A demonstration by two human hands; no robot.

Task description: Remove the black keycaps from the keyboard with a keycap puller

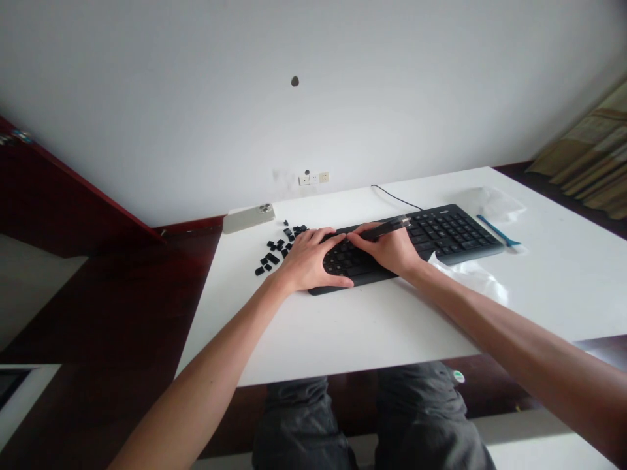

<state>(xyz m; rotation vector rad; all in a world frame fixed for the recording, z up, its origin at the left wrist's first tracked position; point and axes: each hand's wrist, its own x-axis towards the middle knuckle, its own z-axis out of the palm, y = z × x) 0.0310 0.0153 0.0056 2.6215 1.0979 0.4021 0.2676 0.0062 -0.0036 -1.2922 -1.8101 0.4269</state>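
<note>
Forearms [196, 385] angle in over dark trousers [298, 424]. Black keyboard [445, 228] lies aslant mid-worktop [313, 333], cable [396, 197] leaving its far side. Left hand [311, 258] spread over its left end, fingers apart; right hand [392, 251] clamped on dark slim tool [385, 228], fingertips at the keys. Tool's tip hidden.

Judged: keyboard light, stiff, flat; plastic smooth, keys fragile under prying. Best hold: both short ends, off the keys.

Edges: near edge well apart; loose black keycaps [272, 258] crowd left, phone [245, 219] beyond. Crumpled tissue [475, 277] against near side, blue tool [494, 228] just beside right end. Sliding nearward looks easiest, tissue permitting.
</note>
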